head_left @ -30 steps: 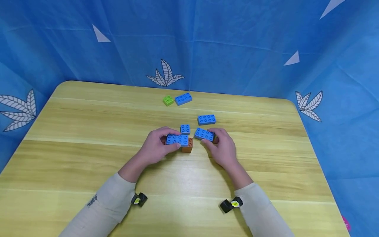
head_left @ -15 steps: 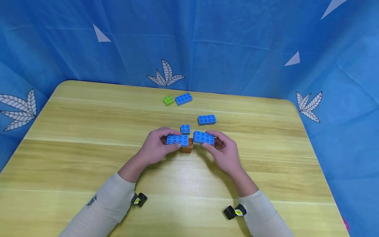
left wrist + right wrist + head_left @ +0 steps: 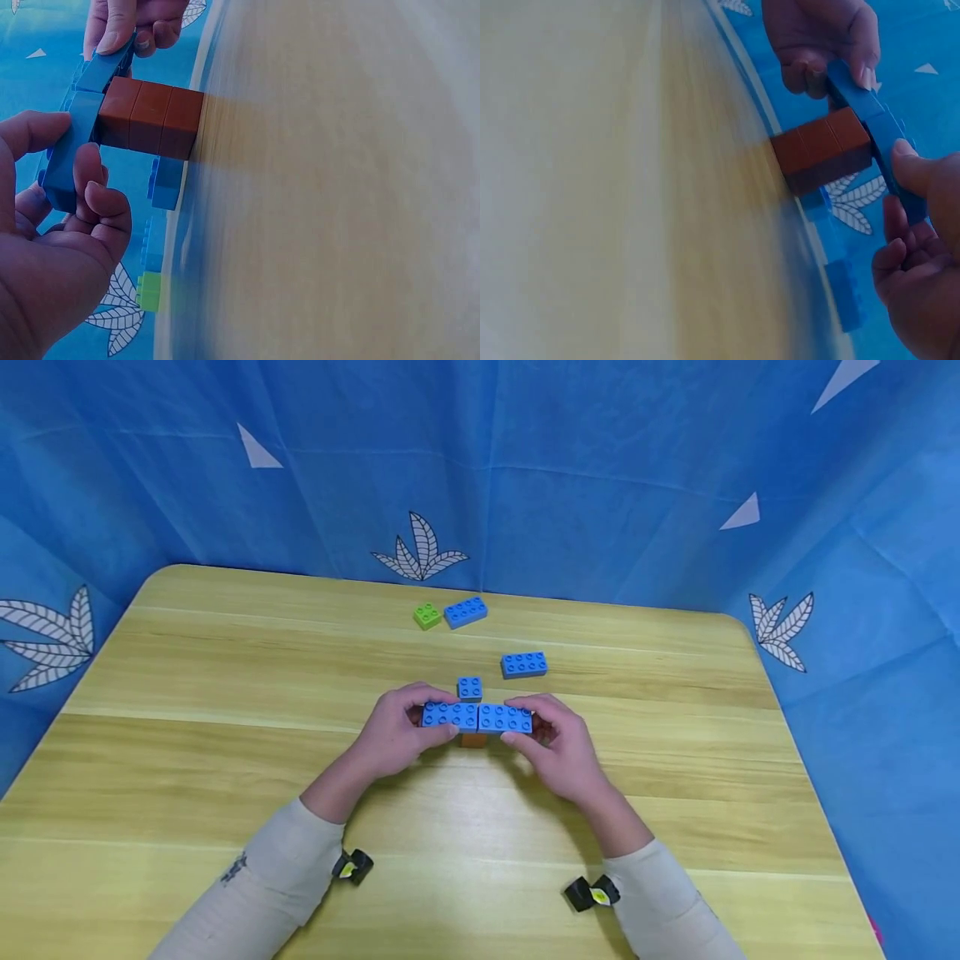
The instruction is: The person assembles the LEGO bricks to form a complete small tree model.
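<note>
On the desk, we are finding both hands working at one spot, about midway between the left and right edges. The left hand is gripping the left blue brick, its thumb pressing the side towards the near edge and a finger lying along the opposite side. The right hand is pinching the right blue brick in like manner. We are seeing these two eight-stud bricks lying end to end, their studs facing up and their inner ends meeting above a brown column. The column is standing upright on the desk, and we are counting three sections in it from the left wrist view. Whether either brick is fully seated on it, the views are not showing us.

Just behind the column, towards the far edge, we are recording a small blue brick with four studs. Farther back and to its right, a third long blue brick is lying well apart from the right edge. Near the middle of the far edge, a green brick is sitting just beside a slanted blue brick. Beyond that edge, we are noting a patterned blue curtain hanging. The person is wearing light sleeves.
</note>
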